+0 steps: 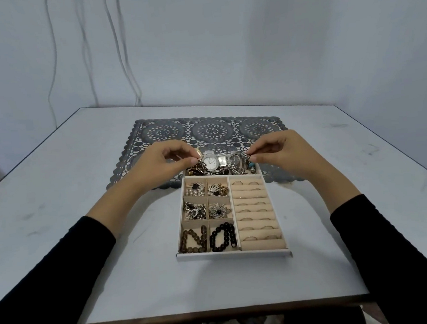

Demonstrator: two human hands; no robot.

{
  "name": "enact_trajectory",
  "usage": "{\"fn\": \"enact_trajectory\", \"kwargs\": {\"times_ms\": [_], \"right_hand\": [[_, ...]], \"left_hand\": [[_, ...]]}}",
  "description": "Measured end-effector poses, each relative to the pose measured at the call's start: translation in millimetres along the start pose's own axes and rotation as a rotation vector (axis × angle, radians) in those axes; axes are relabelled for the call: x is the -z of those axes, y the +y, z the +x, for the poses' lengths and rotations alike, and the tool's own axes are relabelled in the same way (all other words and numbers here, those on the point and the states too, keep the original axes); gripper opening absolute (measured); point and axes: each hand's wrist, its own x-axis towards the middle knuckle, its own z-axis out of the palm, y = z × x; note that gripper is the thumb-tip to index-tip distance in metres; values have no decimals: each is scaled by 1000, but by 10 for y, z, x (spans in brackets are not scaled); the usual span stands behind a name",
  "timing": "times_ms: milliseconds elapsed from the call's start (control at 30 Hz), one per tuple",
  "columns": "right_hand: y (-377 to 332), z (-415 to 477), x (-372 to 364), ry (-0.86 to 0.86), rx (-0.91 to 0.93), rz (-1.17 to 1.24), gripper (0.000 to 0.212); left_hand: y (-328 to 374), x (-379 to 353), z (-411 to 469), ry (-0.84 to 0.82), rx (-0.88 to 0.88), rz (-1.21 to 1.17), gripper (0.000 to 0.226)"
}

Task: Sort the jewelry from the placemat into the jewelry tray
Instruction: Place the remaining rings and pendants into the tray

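Two hands: both reach over the far end of the tray, one at each end of the watch.
Left hand: the left hand (161,160) pinches the left end of the silver metal wristwatch with a white squarish dial (210,162) between thumb and curled fingertips.
Right hand: the right hand (285,148) has its fingers curled in a pinch on silver links at the right end of the same row of pieces; whether these belong to the wristwatch I cannot tell.
Wristwatch: held level, dial up, just above the long far compartment (195,173), which holds a tangle of silver and gold pieces.
Tray: the white rectangular jewelry tray with beige lining (234,256) has its far end on the placemat and the rest on the table.
Small compartments: six on the left; the nearest two hold a brown bead bracelet (193,240) and a black bead bracelet (223,236); the others hold mixed small pieces.
Ring rolls: beige padded rolls (255,209) on the right, with thin rings set between them.
Placemat: the grey lace-pattern placemat (212,130) lies beyond the tray.
Table: the pale grey tabletop (80,172) shows faint scuffs.
Sleeves: black sleeves (62,263) cover both forearms.
Wall: pale cables (51,59) hang down it.
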Motion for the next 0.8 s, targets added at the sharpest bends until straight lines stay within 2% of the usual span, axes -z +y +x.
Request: {"fn": "enact_trajectory", "kwargs": {"times_ms": [267,800], "right_hand": [[44,-76,-3,-76,-6,-15,16],[112,-57,-102,-64,-51,-23,18]], "left_hand": [[-24,11,-93,-17,-1,116,9],[-2,25,-131,21,3,226,7]]}}
